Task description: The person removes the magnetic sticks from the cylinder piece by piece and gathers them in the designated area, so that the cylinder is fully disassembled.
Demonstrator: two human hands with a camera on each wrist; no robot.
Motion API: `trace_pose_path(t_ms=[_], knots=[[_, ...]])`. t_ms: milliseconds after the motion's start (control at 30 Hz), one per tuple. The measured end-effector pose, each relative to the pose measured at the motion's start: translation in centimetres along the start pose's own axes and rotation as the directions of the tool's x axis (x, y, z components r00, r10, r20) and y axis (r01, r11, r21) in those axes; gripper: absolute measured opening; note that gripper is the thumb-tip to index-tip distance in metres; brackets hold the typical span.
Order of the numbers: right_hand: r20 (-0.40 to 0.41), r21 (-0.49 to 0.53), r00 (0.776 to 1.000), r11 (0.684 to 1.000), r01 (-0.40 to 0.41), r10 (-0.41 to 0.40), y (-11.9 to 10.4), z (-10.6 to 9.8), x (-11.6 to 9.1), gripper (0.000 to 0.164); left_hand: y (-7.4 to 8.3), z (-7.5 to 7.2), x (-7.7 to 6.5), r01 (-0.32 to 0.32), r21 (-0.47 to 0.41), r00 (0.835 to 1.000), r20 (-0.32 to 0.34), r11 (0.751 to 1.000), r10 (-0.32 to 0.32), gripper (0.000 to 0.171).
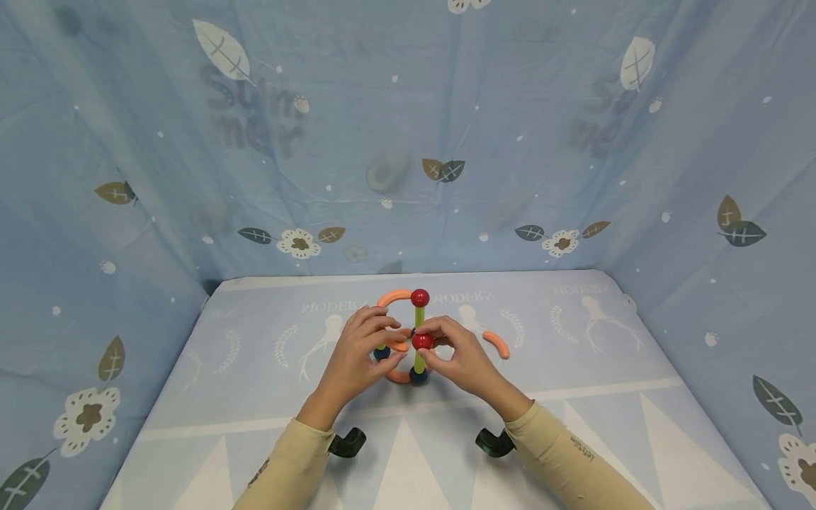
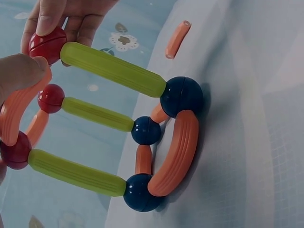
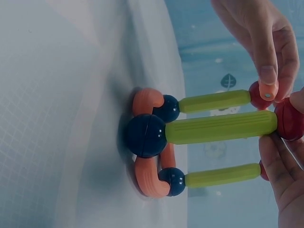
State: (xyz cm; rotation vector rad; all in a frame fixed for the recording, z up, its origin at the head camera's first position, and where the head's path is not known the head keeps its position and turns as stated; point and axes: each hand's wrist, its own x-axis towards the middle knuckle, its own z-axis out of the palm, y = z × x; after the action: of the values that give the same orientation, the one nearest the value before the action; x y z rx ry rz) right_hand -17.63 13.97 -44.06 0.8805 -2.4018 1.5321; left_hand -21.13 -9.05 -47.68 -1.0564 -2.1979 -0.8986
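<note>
A frame of magnetic sticks and balls stands on the table: navy balls (image 2: 181, 96) joined by curved orange sticks (image 2: 178, 154) at the base, and upright green sticks (image 2: 114, 69) topped with red balls. My right hand (image 1: 462, 354) pinches the nearest red ball (image 1: 422, 341) on its green stick. My left hand (image 1: 363, 347) pinches a curved orange stick (image 2: 19, 111) between thumb and fingers. One end of that stick is at another red ball (image 2: 15, 151); its free end (image 3: 268, 90) is close to the ball in my right hand. Whether they touch, I cannot tell.
A loose curved orange stick (image 1: 496, 345) lies on the table to the right of the frame. Black curved pieces (image 1: 348, 443) show beside both wrists. Blue patterned cloth (image 1: 408, 212) walls the table (image 1: 625, 425) at the back and sides.
</note>
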Motion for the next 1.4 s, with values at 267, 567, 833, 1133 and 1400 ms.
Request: trace_pose_path(t_ms=[267, 567, 833, 1133, 1400], knots=[[-0.004, 0.001, 1.000, 1.000, 0.018, -0.018, 0.2, 0.0, 0.0, 0.029, 0.0, 0.1, -0.3, 0.035, 0.002, 0.999, 0.010, 0.999, -0.035, 0.024], [-0.005, 0.019, 1.000, 0.999, 0.030, -0.030, 0.1, 0.1, 0.1, 0.028, -0.4, 0.1, -0.7, 0.052, -0.003, 0.999, 0.012, 0.999, -0.052, 0.023], [-0.003, 0.015, 1.000, 1.000, 0.003, -0.003, 0.1, 0.2, 0.2, 0.028, -0.7, 0.2, -0.8, 0.038, -0.004, 0.999, -0.003, 0.999, -0.038, 0.026], [-0.015, -0.011, 1.000, 1.000, 0.000, -0.001, 0.2, 0.3, 0.2, 0.028, -0.5, 0.1, -0.7, 0.062, 0.008, 0.998, 0.012, 0.998, -0.062, 0.023], [-0.015, -0.019, 1.000, 1.000, -0.002, 0.002, 2.8, 0.9, 0.1, 0.032, -0.6, 0.0, -0.6, 0.063, 0.010, 0.998, 0.019, 0.998, -0.064, 0.023]])
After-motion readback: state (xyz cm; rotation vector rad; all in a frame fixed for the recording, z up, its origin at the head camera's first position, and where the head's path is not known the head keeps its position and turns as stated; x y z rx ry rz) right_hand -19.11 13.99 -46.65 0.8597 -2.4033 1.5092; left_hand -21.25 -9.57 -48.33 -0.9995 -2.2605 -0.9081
